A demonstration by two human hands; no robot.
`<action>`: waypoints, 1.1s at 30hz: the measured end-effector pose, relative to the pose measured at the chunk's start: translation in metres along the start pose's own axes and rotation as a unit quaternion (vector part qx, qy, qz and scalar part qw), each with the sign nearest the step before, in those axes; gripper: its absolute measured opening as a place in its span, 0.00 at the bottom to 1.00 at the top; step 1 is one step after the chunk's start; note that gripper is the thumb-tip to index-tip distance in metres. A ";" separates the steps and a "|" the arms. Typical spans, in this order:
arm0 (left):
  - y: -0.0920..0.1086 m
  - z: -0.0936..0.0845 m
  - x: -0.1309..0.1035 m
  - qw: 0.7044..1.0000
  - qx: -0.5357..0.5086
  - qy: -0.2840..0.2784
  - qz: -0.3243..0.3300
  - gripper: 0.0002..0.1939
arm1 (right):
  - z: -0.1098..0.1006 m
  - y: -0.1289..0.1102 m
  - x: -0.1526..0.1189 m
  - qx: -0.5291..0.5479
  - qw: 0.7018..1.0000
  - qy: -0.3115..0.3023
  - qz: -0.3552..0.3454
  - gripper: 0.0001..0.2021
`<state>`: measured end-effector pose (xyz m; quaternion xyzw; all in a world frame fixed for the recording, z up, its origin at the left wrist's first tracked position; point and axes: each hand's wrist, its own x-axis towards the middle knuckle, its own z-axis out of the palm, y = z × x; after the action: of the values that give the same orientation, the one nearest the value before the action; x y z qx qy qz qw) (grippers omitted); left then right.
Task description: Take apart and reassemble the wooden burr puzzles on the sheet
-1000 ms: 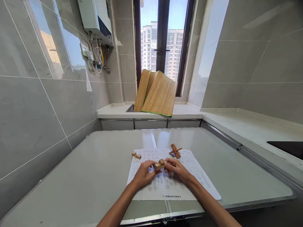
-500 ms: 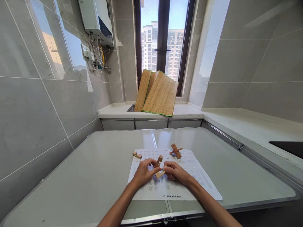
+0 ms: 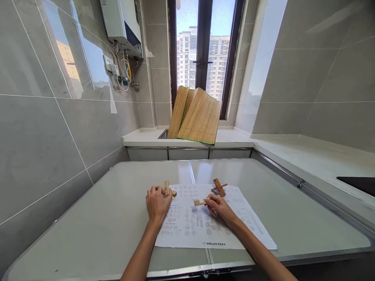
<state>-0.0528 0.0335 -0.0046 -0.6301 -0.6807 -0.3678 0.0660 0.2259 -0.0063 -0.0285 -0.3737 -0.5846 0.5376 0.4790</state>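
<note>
My left hand (image 3: 158, 203) is at the left edge of a printed sheet, its fingers closed on an upright wooden puzzle piece (image 3: 166, 187). Right beside that piece lies another small wooden block (image 3: 174, 193), partly hidden by the hand and the held piece. Over the middle of the sheet, my right hand (image 3: 220, 210) pinches one end of a notched wooden puzzle piece (image 3: 198, 203). Several joined wooden pieces form a cross-shaped puzzle (image 3: 219, 187) at the sheet's far right, just beyond my right hand.
The printed paper sheet (image 3: 190, 234) lies on a pale folding table (image 3: 117, 234) with a seam down its middle. A bamboo mat (image 3: 199, 117) leans by the window on the white ledge (image 3: 140, 136). A counter (image 3: 316, 156) runs along the right.
My left hand has moved left and away from my right hand, carrying a wooden piece to beside the block at the sheet's edge. My right hand has lifted or shifted slightly outward with its piece.
</note>
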 end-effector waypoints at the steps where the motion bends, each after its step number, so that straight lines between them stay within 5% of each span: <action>1: -0.003 0.000 0.000 1.000 0.012 -0.004 -0.015 0.17 | 0.000 0.002 0.000 -0.010 1.000 0.001 -0.003 0.23; 8: -0.014 0.000 -0.006 0.998 0.056 -0.006 -0.032 0.14 | 0.011 0.013 0.012 -0.131 0.988 0.063 -0.045 0.22; 16: -0.010 -0.001 -0.010 0.999 0.041 -0.019 -0.005 0.13 | 0.051 0.019 0.072 -0.316 0.934 0.166 -0.020 0.16; 22: -0.011 0.002 -0.013 0.999 0.013 -0.037 0.014 0.16 | 0.086 0.031 0.101 -0.431 0.891 0.144 -0.018 0.13; 26: -0.006 -0.003 -0.013 0.999 -0.009 -0.038 0.031 0.13 | 0.092 0.033 0.104 -0.431 0.897 0.075 -0.067 0.14; 30: 0.002 -0.011 -0.014 0.994 -0.037 -0.005 0.104 0.11 | 0.081 0.029 0.090 -0.364 0.923 0.078 -0.101 0.16; 33: 0.006 -0.010 -0.018 0.984 -0.065 -0.063 0.153 0.14 | 0.061 0.022 0.071 -0.316 0.938 0.073 -0.124 0.15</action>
<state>-0.0476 0.0132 -0.0051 -0.7513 -0.5539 -0.3569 0.0373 0.1469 0.0476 -0.0366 -0.4685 -0.7296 0.2328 0.4403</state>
